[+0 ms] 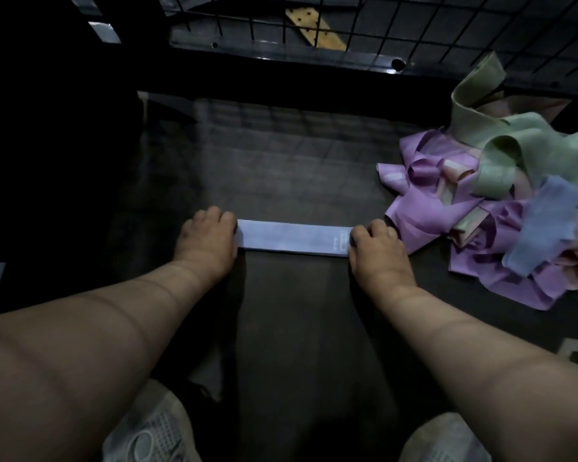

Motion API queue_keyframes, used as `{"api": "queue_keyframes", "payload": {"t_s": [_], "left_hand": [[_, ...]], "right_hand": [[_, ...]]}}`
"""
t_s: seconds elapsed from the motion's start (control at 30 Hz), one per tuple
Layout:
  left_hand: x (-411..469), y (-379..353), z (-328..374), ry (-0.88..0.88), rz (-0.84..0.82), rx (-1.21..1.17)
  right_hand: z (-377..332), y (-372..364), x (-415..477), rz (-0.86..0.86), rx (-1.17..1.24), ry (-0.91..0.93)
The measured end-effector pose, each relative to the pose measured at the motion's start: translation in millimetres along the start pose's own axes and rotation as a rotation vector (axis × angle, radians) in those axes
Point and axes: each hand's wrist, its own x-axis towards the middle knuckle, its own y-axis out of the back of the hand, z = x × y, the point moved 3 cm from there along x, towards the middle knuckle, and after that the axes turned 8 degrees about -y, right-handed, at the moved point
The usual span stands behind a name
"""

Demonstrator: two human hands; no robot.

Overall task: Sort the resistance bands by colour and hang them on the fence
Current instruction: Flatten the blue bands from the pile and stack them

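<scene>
- The dark floor mat (pixel 281 161) lies under both hands and runs ahead of them to the fence.
- The wire fence (pixel 481 25) stands well ahead of the grip, past a stretch of bare mat. Nothing that can be made out hangs on it.
- The unsorted pile of bands (pixel 501 208) sits just outside the right hand. It holds green bands (pixel 501 151) farthest forward, purple bands (pixel 424 208) nearest the grip, and a second blue strip (pixel 544 225) on top.
- The blue resistance band (pixel 294 237) lies flat on the mat between the two hands. Its long axis runs left to right, roughly parallel to the fence.
- The left hand (pixel 209 240) has its fingers curled over the band's left end, holding it down.
- The right hand (pixel 376 248) does the same at the printed right end, and it is the hand nearer the pile.
- As I judge it, hanging calls for lifting the band straight forward. Both hands are about equally far from the fence, so neither leads.
</scene>
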Motion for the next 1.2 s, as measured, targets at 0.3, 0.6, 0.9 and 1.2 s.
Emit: {"api": "queue_keyframes", "payload": {"t_s": [0.3, 0.6, 0.9, 1.2], "left_hand": [[-6, 40, 63, -0.202, 0.127, -0.135], [-12, 82, 232, -0.482, 0.051, -0.358], [-9, 93, 323, -0.517, -0.195, -0.445], [4, 96, 313, -0.461, -0.213, -0.415]], "right_hand": [[42, 67, -6, -0.205, -0.04, 0.156], [222, 153, -31, -0.538, -0.139, -0.193], [245, 89, -35, -0.682, 1.006, -0.721], [235, 70, -15, -0.438, 1.02, -0.758]]}}
